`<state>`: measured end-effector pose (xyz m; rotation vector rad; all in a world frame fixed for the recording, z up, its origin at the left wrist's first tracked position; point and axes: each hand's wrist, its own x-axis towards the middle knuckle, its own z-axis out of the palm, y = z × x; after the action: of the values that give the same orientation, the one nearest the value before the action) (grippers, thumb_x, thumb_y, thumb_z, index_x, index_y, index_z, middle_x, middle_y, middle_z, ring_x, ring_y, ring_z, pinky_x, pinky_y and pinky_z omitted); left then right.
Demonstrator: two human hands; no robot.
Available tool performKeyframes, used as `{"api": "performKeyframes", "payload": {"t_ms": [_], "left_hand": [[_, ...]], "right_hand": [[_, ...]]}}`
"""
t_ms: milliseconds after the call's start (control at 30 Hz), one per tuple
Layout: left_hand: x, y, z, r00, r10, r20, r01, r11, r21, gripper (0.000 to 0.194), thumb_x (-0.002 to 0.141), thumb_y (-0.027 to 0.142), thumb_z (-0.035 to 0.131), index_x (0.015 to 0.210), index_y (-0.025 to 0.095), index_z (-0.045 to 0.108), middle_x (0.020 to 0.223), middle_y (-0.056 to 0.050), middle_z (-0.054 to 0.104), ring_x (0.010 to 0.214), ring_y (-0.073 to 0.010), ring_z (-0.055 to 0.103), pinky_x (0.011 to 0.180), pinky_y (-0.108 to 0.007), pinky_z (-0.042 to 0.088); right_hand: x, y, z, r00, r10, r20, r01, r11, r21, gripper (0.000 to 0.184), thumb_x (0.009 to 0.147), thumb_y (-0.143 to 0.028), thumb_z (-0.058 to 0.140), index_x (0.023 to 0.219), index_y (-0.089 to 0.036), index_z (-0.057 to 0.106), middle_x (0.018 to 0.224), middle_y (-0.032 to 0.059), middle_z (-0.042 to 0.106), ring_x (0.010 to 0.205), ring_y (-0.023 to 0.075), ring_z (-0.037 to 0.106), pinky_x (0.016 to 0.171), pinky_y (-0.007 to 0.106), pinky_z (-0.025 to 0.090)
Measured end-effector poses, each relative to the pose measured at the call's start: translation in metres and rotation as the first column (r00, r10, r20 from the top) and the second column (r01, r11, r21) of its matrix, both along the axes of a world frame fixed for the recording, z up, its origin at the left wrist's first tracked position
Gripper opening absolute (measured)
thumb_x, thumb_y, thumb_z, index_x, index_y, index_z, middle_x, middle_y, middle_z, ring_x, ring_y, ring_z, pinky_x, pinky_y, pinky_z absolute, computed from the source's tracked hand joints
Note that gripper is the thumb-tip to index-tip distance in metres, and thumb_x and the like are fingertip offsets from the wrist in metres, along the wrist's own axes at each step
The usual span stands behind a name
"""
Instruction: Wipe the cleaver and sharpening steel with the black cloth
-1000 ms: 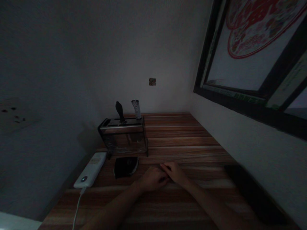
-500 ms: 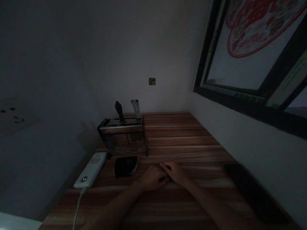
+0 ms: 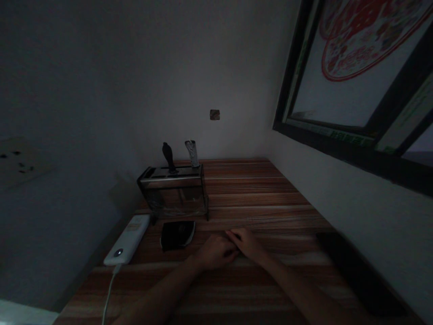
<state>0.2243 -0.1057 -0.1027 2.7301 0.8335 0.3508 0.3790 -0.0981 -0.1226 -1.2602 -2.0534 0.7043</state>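
My left hand (image 3: 218,252) rests on the wood-patterned table (image 3: 237,194), its fingers curled in. Against it lies my right hand (image 3: 245,243), closed too, with its fingertips meeting the left hand's knuckles. What the fingers enclose, if anything, is hidden in the dim light. To the left of the hands is a small flat black item (image 3: 177,235) with a pale edge; its kind is unclear.
A knife rack (image 3: 172,180) with a black handle (image 3: 168,155) and a silvery wrapped handle (image 3: 191,153) stands behind. At left lies a white power strip (image 3: 128,239) with a cable (image 3: 108,293). A long black slab (image 3: 358,273) lies along the right wall, below a window (image 3: 341,99).
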Motion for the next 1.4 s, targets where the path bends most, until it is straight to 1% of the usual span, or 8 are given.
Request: {"api": "performKeyframes", "payload": {"t_ms": [167, 267, 467, 667, 800, 1000, 1133, 1400], "left_hand": [[-0.0001, -0.0002, 0.0023, 1.0, -0.016, 0.014, 0.016, 1.0, -0.01, 0.019, 0.083, 0.022, 0.047, 0.086, 0.019, 0.065, 0.088, -0.004, 0.07, 0.078, -0.0164, 0.064, 0.066, -0.022, 0.042], [0.0006, 0.0001, 0.0025, 1.0, -0.013, 0.006, 0.013, 1.0, -0.009, 0.018, 0.082, 0.022, 0.047, 0.084, 0.018, 0.065, 0.085, -0.004, 0.07, 0.076, -0.0166, 0.064, 0.065, -0.022, 0.042], [0.0011, -0.0008, 0.0034, 1.0, -0.013, 0.024, 0.014, 1.0, -0.021, 0.018, 0.082, 0.021, 0.048, 0.085, 0.018, 0.065, 0.086, -0.004, 0.07, 0.074, -0.0155, 0.064, 0.064, -0.022, 0.042], [0.0004, -0.0003, 0.0018, 1.0, -0.007, 0.012, 0.007, 1.0, -0.017, 0.018, 0.082, 0.021, 0.047, 0.084, 0.018, 0.065, 0.085, -0.004, 0.07, 0.074, -0.016, 0.064, 0.064, -0.022, 0.042], [0.0008, 0.0008, -0.0006, 1.0, -0.015, 0.016, 0.015, 1.0, -0.006, 0.018, 0.082, 0.022, 0.048, 0.086, 0.019, 0.065, 0.087, -0.005, 0.07, 0.077, -0.0168, 0.064, 0.066, -0.023, 0.042], [0.0008, -0.0006, 0.0007, 1.0, 0.005, -0.002, -0.005, 1.0, 0.008, 0.018, 0.082, 0.022, 0.047, 0.083, 0.018, 0.065, 0.085, -0.005, 0.07, 0.074, -0.0163, 0.064, 0.062, -0.022, 0.041], [0.0004, -0.0008, 0.0025, 1.0, -0.008, -0.003, 0.008, 1.0, 0.011, 0.019, 0.083, 0.023, 0.047, 0.084, 0.019, 0.065, 0.086, -0.004, 0.07, 0.075, -0.0161, 0.064, 0.063, -0.022, 0.041], [0.0008, 0.0, 0.001, 1.0, -0.011, 0.006, 0.011, 1.0, -0.02, 0.02, 0.083, 0.023, 0.046, 0.083, 0.018, 0.065, 0.085, -0.005, 0.07, 0.074, -0.0156, 0.063, 0.064, -0.022, 0.041]], "right_hand": [[0.0004, -0.0009, 0.0022, 1.0, 0.001, -0.004, -0.001, 1.0, 0.006, 0.047, 0.088, -0.046, 0.033, 0.06, -0.016, 0.056, 0.058, 0.0003, 0.059, 0.057, 0.0133, 0.052, 0.054, 0.023, 0.032], [0.0005, -0.0004, 0.0008, 1.0, 0.0, -0.002, 0.0, 1.0, 0.01, 0.047, 0.088, -0.046, 0.033, 0.06, -0.016, 0.057, 0.058, 0.0005, 0.06, 0.056, 0.0133, 0.052, 0.053, 0.023, 0.032], [0.0007, 0.0004, -0.003, 1.0, -0.003, -0.022, 0.003, 1.0, 0.003, 0.044, 0.088, -0.044, 0.035, 0.063, -0.016, 0.058, 0.061, 0.0011, 0.061, 0.059, 0.0143, 0.054, 0.055, 0.023, 0.034], [0.0, -0.0011, 0.0017, 1.0, -0.003, -0.013, 0.003, 1.0, 0.007, 0.045, 0.088, -0.044, 0.034, 0.06, -0.016, 0.056, 0.059, 0.0008, 0.059, 0.057, 0.0138, 0.053, 0.055, 0.024, 0.033], [-0.0001, -0.0015, 0.0038, 1.0, 0.005, -0.017, -0.005, 1.0, -0.019, 0.046, 0.088, -0.045, 0.033, 0.061, -0.016, 0.057, 0.059, 0.001, 0.06, 0.058, 0.0138, 0.052, 0.054, 0.024, 0.033], [0.0004, -0.0006, 0.0012, 1.0, 0.011, -0.012, -0.011, 1.0, -0.002, 0.045, 0.088, -0.043, 0.034, 0.059, -0.016, 0.055, 0.058, 0.0005, 0.058, 0.057, 0.0129, 0.052, 0.053, 0.023, 0.032], [0.0007, -0.0004, -0.0002, 1.0, -0.004, 0.009, 0.004, 1.0, 0.013, 0.044, 0.088, -0.042, 0.035, 0.06, -0.016, 0.056, 0.059, 0.0009, 0.059, 0.057, 0.0134, 0.053, 0.054, 0.023, 0.032], [0.0007, 0.0, -0.0007, 1.0, 0.003, 0.01, -0.003, 1.0, 0.009, 0.046, 0.088, -0.044, 0.033, 0.06, -0.016, 0.057, 0.058, 0.0008, 0.059, 0.056, 0.0135, 0.053, 0.053, 0.023, 0.032]]}}
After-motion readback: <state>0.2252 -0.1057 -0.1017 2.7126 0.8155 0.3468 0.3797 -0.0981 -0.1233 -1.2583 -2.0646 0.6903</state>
